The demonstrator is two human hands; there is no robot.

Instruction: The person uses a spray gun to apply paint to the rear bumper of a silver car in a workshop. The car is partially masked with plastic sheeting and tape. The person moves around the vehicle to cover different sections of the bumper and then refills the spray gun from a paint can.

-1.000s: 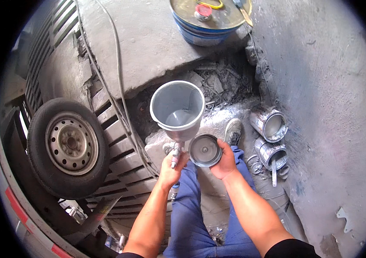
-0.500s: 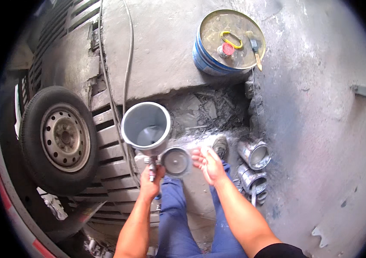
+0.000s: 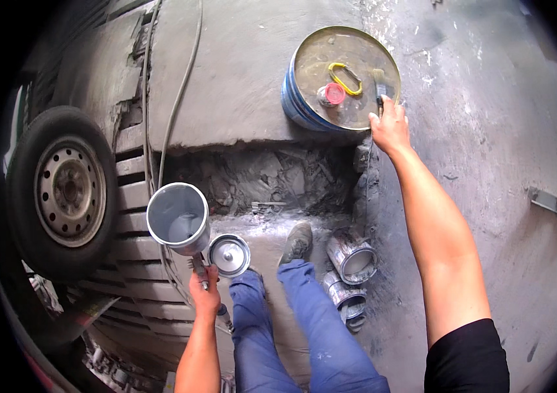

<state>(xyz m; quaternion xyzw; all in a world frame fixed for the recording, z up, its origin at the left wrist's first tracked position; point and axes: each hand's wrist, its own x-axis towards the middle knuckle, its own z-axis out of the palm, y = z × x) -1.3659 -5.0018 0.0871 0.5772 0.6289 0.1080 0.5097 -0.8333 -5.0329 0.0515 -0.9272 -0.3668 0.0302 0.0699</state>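
My left hand (image 3: 205, 288) is closed around a spray gun (image 3: 198, 265), whose large grey cup (image 3: 177, 219) tilts toward me, open at the top. Some liquid appears to lie at the cup's bottom. Just right of the cup is a round metallic lid (image 3: 229, 255) with a raised centre; what supports it cannot be made out. Farther off, my right hand (image 3: 392, 124) reaches to the edge of a blue drum (image 3: 301, 98), its fingers closed over the handle of a paintbrush (image 3: 380, 80) on the drum's top. The hand hides most of that handle.
A yellow ring-shaped strap (image 3: 345, 78) and a small red-capped container (image 3: 331, 95) also sit on the drum. Before my feet lies a pit with rubble (image 3: 272, 173). Paint-smeared cans (image 3: 352, 255) lie at right, a wheel (image 3: 62, 193) and hoses (image 3: 183, 92) at left.
My right hand has moved from near the spray gun out to the paintbrush on the drum and closed on its handle. The spray gun has shifted left and down in the view, which itself shifted.
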